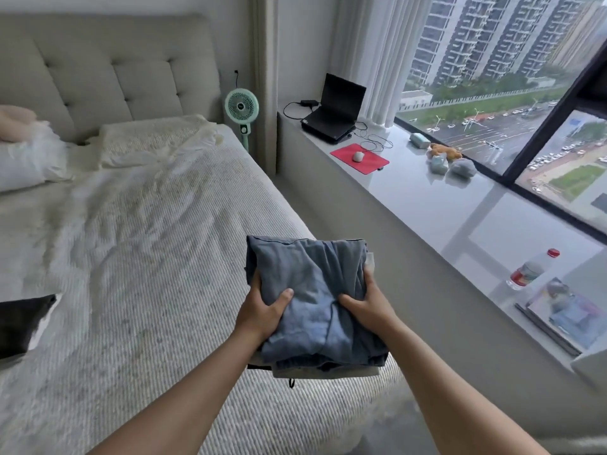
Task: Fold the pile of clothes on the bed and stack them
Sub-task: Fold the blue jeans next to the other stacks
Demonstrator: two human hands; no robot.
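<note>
Two hands hold one stack of folded clothes at lower centre of the frame: the left hand (262, 310) grips its left edge with the thumb pressed on top, and the right hand (369, 300) grips its right side the same way. The folded blue-grey cotton garment (312, 290) lies on top of the stack; beneath it edges of at least two more pieces show, one dark and one white, though the exact count is hidden. The stack sits over the near right corner of the bed with the white ribbed cover (131, 257). One black folded cloth (23, 323) lies at the left edge, and two pillows (147, 139) lie at upper left. On the grey window ledge (443, 208) to the right are one black laptop (335, 110), one red mouse mat (371, 162) bearing one white mouse (358, 156), and one clear plastic bottle with a red cap (532, 269); its label cannot be read. One mint-green fan (242, 108) stands beside the headboard.
</note>
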